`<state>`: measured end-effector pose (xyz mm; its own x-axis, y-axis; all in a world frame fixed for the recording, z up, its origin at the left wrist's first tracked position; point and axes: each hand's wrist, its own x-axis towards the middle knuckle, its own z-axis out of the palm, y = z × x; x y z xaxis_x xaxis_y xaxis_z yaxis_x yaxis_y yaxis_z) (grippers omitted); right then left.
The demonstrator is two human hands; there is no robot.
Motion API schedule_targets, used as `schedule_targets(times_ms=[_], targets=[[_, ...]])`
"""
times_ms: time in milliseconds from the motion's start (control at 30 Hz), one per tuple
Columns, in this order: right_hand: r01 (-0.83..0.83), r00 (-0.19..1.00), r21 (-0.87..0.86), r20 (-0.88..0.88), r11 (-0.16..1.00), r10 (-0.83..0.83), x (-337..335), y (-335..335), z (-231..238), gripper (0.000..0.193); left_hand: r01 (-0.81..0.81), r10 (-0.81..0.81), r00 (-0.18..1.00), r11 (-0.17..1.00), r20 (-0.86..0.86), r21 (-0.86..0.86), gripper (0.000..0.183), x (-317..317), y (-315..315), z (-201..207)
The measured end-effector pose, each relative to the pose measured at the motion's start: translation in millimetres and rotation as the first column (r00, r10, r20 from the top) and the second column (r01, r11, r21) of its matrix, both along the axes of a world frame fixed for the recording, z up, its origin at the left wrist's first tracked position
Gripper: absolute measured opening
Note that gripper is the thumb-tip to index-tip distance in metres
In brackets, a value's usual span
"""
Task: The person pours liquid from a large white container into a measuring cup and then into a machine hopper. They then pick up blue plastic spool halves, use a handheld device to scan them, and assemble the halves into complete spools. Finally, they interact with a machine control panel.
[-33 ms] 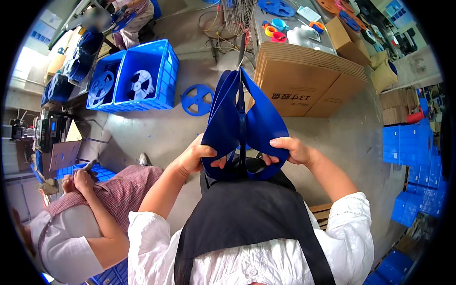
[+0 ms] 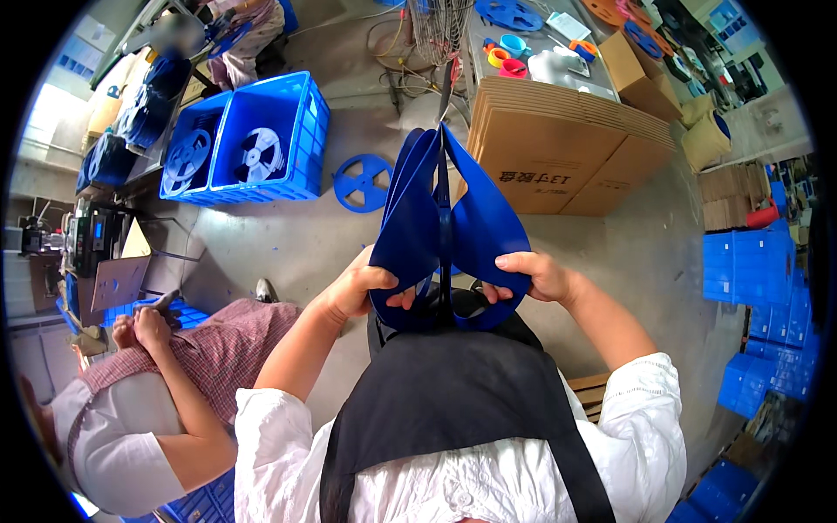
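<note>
Grey floor (image 2: pixel 279 240) | blue crate (image 2: pixel 307 152) left | cardboard stack (image 2: pixel 545 157) right | hands (image 2: pixel 356 288) (image 2: pixel 544 275) gripping blue pieces (image 2: pixel 407 234)

Bright overall; whitish glare far left; soft sheen on floor (image 2: pixel 641 253); edges bent, corners black.

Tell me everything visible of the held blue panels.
The blue panels look thin, smooth and plastic-like, with curved outer edges. Several overlap on the left; one broad panel shows on the right. They taper toward the far end, with a dark strip between them. The left hand and right hand pinch the near outer edges.
</note>
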<state>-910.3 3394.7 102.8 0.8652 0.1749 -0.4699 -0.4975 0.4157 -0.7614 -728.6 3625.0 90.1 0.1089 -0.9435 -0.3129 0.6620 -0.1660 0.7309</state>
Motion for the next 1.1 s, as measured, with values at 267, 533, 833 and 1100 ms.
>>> schedule_targets(times_ms=[267, 533, 833, 1100], targets=[[0.082, 0.997, -0.253, 0.014, 0.964, -0.081, 23.6, 37.0, -26.7, 0.036, -0.383, 0.219, 0.842, 0.886, 0.493, 0.261, 0.049, -44.3, -21.0, -13.2], [0.519, 0.853, 0.080, 0.005, 0.851, -0.521, 38.6, 40.9, -61.8, 0.049, -0.352, 0.167, 0.516, 0.935, 0.840, 0.031, 0.074, -72.1, -17.1, -73.7], [0.634, 0.768, 0.154, -0.245, 0.758, -0.592, 54.5, -34.9, -74.7, 0.040, -0.100, 0.159, 0.241, 0.985, 0.957, -0.139, 0.074, -87.6, 23.7, -124.7], [0.251, 0.963, 0.200, -0.150, 0.947, -0.224, 55.5, -70.2, -75.8, 0.046, 0.036, 0.150, -0.074, 0.988, 0.986, -0.148, 0.055, -84.8, 34.4, -103.7]])
